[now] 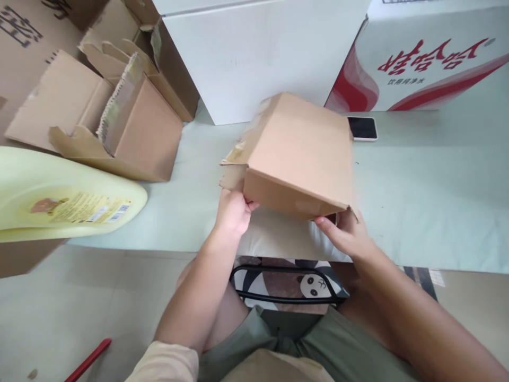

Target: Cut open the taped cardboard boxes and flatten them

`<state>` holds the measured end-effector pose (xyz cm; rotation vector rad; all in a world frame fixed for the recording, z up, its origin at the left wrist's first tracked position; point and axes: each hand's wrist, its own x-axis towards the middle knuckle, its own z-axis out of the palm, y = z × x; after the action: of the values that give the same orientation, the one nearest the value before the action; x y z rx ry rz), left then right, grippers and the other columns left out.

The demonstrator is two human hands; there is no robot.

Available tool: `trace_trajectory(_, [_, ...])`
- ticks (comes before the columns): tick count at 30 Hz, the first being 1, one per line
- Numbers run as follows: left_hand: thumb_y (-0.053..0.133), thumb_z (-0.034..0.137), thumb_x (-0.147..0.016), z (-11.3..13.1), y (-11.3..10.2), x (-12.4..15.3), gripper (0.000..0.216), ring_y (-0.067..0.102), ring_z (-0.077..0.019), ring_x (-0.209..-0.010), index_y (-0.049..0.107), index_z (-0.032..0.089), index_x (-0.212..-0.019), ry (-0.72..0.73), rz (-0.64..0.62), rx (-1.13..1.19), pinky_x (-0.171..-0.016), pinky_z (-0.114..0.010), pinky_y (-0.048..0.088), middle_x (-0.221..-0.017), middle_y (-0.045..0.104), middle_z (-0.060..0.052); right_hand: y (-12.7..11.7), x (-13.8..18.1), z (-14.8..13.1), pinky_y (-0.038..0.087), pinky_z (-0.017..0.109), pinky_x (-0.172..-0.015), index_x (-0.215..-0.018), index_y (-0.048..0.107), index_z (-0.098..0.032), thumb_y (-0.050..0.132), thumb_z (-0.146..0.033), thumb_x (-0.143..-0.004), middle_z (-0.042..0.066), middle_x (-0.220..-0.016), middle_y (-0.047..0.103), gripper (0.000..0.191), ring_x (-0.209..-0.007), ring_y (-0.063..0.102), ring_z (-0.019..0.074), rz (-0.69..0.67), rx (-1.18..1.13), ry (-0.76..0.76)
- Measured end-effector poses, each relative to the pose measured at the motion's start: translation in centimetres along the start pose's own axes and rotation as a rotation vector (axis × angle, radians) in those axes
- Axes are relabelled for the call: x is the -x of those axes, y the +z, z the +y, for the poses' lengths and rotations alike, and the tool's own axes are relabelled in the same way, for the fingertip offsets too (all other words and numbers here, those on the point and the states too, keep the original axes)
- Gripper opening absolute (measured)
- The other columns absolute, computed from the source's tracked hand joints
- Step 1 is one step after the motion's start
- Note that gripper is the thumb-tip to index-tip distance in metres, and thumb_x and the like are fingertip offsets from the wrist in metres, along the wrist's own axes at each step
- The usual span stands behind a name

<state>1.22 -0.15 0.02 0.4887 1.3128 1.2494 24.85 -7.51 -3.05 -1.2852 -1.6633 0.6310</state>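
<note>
A brown cardboard box (pixel 302 151) is tilted above the pale green tabletop (pixel 433 196), between my two hands. Its left edge is torn, with remains of tape on it. My left hand (pixel 234 212) is closed on the box's lower left corner, by a loose flap. My right hand (pixel 344 231) grips the near right corner, thumb on the lower edge and the other fingers partly hidden behind the cardboard. The underside of the box and whatever it may hold are out of sight.
Two opened cardboard boxes (pixel 153 127) stand at the left, behind a pale yellow bottle (pixel 71 193). At the back are a plain white box (pixel 262 58) and a red-and-white water carton (pixel 429 63). A phone (pixel 363 129) lies before the carton.
</note>
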Motion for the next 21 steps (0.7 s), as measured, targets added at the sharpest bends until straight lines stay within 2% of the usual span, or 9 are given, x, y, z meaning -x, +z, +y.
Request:
trace_trajectory(2, [0.086, 0.044, -0.074, -0.6, 0.2, 0.3, 0.041, 0.075, -0.0230, -0.080, 0.064, 0.026, -0.103, 0.020, -0.044, -0.048, -0.066, -0.034, 0.064, -0.086, 0.074, -0.002, 0.1, 0.3, 0.4, 0.062, 0.060, -0.105, -0.116, 0.076, -0.027, 0.075, -0.065, -0.093, 0.010, -0.101, 0.080, 0.044, -0.106, 0.078, 0.0338, 0.071, -0.025, 0.070])
trace_trajectory(4, [0.085, 0.048, -0.076, -0.9, 0.1, 0.1, 0.042, 0.075, -0.0235, -0.087, 0.065, 0.026, -0.105, 0.073, -0.072, -0.103, -0.074, -0.036, 0.064, -0.090, 0.073, -0.002, 0.1, 0.3, 0.7, 0.066, 0.058, -0.096, -0.109, 0.076, -0.026, 0.078, -0.065, -0.090, 0.009, -0.095, 0.079, 0.044, -0.099, 0.078, 0.0326, 0.119, -0.065, 0.163])
trace_trajectory(7, [0.085, 0.039, -0.077, -1.0, -0.4, -0.8, 0.039, 0.073, -0.0236, -0.110, 0.065, 0.025, -0.108, 0.284, 0.052, -0.209, -0.093, -0.037, 0.061, -0.110, 0.074, -0.005, 0.0, 0.0, 0.6, 0.067, 0.046, -0.071, -0.095, 0.072, -0.023, 0.081, -0.062, -0.089, 0.007, -0.084, 0.076, 0.040, -0.078, 0.075, 0.0273, 0.118, -0.134, 0.279])
trace_trajectory(9, [0.084, 0.031, -0.075, -0.8, -0.8, -1.3, 0.037, 0.069, -0.0234, -0.125, 0.068, 0.024, -0.108, 0.455, 0.153, -0.312, -0.108, -0.037, 0.055, -0.124, 0.073, -0.007, -0.1, -0.4, 0.5, 0.065, 0.043, -0.067, -0.090, 0.071, -0.023, 0.084, -0.058, -0.087, 0.006, -0.081, 0.075, 0.038, -0.074, 0.073, 0.0258, 0.123, -0.150, 0.313])
trace_trajectory(10, [0.082, 0.030, -0.076, -0.7, -1.0, -1.5, 0.032, 0.068, -0.0235, -0.127, 0.071, 0.023, -0.105, 0.509, 0.158, -0.364, -0.112, -0.037, 0.053, -0.125, 0.073, -0.008, -0.1, -0.6, 0.4, 0.065, 0.043, -0.069, -0.092, 0.071, -0.023, 0.086, -0.056, -0.086, 0.007, -0.082, 0.075, 0.037, -0.078, 0.074, 0.0268, 0.136, -0.155, 0.318])
trace_trajectory(12, [0.074, 0.033, -0.084, -0.3, -1.2, -1.3, 0.015, 0.071, -0.0243, -0.119, 0.074, 0.021, -0.093, 0.512, 0.072, -0.444, -0.109, -0.037, 0.054, -0.114, 0.077, -0.008, 0.0, -0.9, 0.2, 0.067, 0.045, -0.079, -0.098, 0.072, -0.023, 0.087, -0.053, -0.085, 0.008, -0.089, 0.076, 0.036, -0.092, 0.077, 0.0302, 0.166, -0.171, 0.318])
trace_trajectory(15, [0.061, 0.035, -0.095, 0.2, -1.3, -0.7, 0.022, 0.075, -0.0261, -0.107, 0.075, 0.021, -0.085, 0.444, -0.088, -0.533, -0.098, -0.036, 0.058, -0.097, 0.080, -0.006, 0.2, -1.3, -0.1, 0.066, 0.048, -0.090, -0.103, 0.073, -0.024, 0.090, -0.052, -0.082, 0.011, -0.101, 0.079, 0.038, -0.105, 0.077, 0.0332, 0.211, -0.204, 0.329])
trace_trajectory(18, [0.050, 0.038, -0.103, 0.1, -1.4, -0.7, 0.033, 0.073, -0.0293, -0.121, 0.078, 0.024, -0.095, 0.491, -0.236, -0.617, -0.109, -0.040, 0.056, -0.109, 0.082, -0.006, 0.4, -1.5, -0.1, 0.066, 0.051, -0.093, -0.108, 0.075, -0.025, 0.092, -0.054, -0.080, 0.012, -0.108, 0.080, 0.044, -0.103, 0.077, 0.0336, 0.244, -0.237, 0.345])
trace_trajectory(21, [0.042, 0.044, -0.108, -0.5, -1.6, -1.3, 0.039, 0.066, -0.0302, -0.136, 0.076, 0.027, -0.111, 0.521, -0.366, -0.624, -0.126, -0.047, 0.045, -0.128, 0.079, -0.006, 0.5, -1.4, 0.1, 0.066, 0.052, -0.088, -0.107, 0.076, -0.025, 0.092, -0.056, -0.079, 0.012, -0.105, 0.080, 0.045, -0.096, 0.077, 0.0327, 0.230, -0.252, 0.361])
